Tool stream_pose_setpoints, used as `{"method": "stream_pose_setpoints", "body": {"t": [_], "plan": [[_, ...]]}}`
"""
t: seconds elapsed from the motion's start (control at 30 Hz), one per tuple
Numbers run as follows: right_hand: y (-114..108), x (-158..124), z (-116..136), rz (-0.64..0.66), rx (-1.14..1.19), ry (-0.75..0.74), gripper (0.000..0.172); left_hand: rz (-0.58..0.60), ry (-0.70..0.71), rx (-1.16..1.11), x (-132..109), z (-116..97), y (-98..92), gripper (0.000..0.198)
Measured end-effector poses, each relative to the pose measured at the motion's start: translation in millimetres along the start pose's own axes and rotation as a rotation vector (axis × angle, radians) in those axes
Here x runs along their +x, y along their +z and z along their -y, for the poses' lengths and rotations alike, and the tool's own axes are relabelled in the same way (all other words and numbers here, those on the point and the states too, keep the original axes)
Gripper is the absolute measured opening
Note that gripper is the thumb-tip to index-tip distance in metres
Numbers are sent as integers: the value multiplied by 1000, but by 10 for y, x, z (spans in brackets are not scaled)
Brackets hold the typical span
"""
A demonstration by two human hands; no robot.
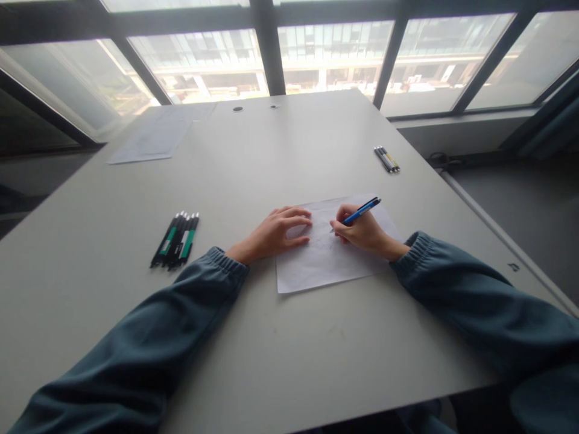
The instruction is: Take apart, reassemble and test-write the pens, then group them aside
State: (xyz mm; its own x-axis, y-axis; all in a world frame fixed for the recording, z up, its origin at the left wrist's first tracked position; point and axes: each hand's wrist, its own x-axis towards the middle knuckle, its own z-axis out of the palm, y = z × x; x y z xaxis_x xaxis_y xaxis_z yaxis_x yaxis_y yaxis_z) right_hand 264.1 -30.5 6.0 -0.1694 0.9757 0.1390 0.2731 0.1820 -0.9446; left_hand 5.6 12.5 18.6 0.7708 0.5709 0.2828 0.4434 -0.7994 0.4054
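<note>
A sheet of white paper (312,271) lies on the table in front of me, with faint marks near its middle. My left hand (278,234) rests on the sheet's left side, fingers spread and holding nothing. In my right hand (362,232) is a blue pen (362,210), gripped near its tip. The pen leans up to the right, its point at the paper's surface. Left of my left hand lies a row of several black-and-green pens (177,240), side by side.
A small group of pens (386,160), one with yellow on it, lies at the table's right side. More paper sheets (151,135) lie at the far left. The white table (253,361) reaches to large windows (335,57). Cables (443,160) show on the floor at right.
</note>
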Motion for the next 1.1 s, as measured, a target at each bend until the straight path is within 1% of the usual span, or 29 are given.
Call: {"method": "stream_pose_setpoints", "body": {"t": [0.2,0.47,0.67,0.87,1.0,1.1], "plan": [[-11,8,19,19,-27,0,37,6,3,10,-1,13,7,31],[-30,11,2,42,-64,-14,28,15,-3,4,9,-1,-2,31],[-29,17,1,49,-91,-34,27,18,-5,11,8,-1,-1,32],[-29,24,-25,54,-100,-22,23,30,-14,12,9,-5,-2,32],[-24,14,-4,57,-117,-27,24,50,-35,15,2,-12,-9,33],[-23,12,22,13,-35,-17,28,49,-34,19,-5,-16,-15,33]]}}
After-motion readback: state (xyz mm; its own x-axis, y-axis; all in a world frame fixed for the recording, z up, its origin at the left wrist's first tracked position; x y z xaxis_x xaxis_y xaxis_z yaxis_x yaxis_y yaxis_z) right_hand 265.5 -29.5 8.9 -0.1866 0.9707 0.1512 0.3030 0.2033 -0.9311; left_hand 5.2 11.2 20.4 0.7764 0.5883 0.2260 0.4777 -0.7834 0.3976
